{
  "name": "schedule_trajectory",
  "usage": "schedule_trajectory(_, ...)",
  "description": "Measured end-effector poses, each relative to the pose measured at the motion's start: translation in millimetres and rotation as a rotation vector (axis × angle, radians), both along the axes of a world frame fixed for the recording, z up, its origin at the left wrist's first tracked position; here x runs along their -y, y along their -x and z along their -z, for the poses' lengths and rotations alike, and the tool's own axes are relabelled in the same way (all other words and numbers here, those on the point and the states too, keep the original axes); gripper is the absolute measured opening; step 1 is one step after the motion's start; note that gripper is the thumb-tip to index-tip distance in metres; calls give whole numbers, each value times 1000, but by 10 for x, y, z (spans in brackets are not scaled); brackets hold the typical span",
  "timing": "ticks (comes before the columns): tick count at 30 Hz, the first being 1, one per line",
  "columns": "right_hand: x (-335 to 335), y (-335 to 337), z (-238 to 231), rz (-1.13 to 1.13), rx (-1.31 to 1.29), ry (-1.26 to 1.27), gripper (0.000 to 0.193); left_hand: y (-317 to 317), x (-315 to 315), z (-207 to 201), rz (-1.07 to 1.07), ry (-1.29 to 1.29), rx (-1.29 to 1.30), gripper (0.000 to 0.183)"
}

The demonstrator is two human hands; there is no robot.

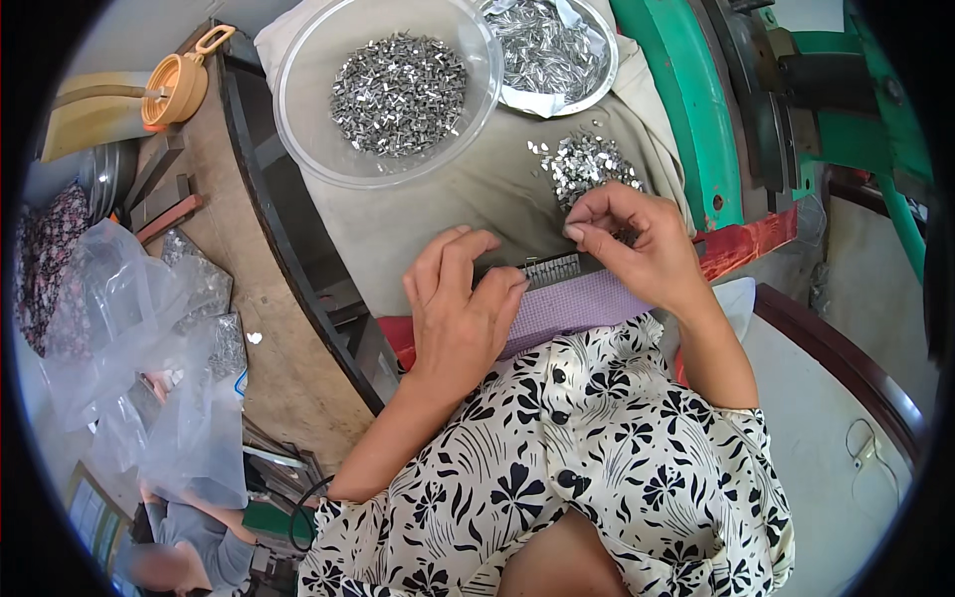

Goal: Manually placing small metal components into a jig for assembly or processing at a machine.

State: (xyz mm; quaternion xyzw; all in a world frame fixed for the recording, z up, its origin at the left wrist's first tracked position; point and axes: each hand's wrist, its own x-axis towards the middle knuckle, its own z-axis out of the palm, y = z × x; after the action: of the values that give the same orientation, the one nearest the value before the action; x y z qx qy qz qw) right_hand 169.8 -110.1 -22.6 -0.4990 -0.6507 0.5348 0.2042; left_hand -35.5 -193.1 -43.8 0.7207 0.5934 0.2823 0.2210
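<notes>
Head-worn fisheye view, close above, straight down onto the fingers (455, 261)

My metal pieces (589, 164): silver-grey. Cloth (572, 314): purple, fine grid. Cover (368, 244): grey-beige. Machine frame (686, 99): green. Cup (179, 90): orange. My shirt (637, 468): cream, black floral print.

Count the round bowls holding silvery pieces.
2: a clear plastic bowl at the top, left of centre, and a shiny bowl to its right.
</notes>
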Motion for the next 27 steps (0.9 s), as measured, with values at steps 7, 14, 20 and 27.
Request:
schedule_trajectory(7,24,90,-64,-35,46,10,4,1,12,-13,-5,52,-2,25)
schedule_trajectory(14,31,254,9,-247,57,-268,11,188,175,44,-118,19,40,44)
schedule_trajectory(20,32,325,31,-319,169,-385,14,347,327,100,-225,108,59,46)
schedule_trajectory(27,-57,258,-23,-317,166,-374,10,286,291,86,-195,139,16,36)
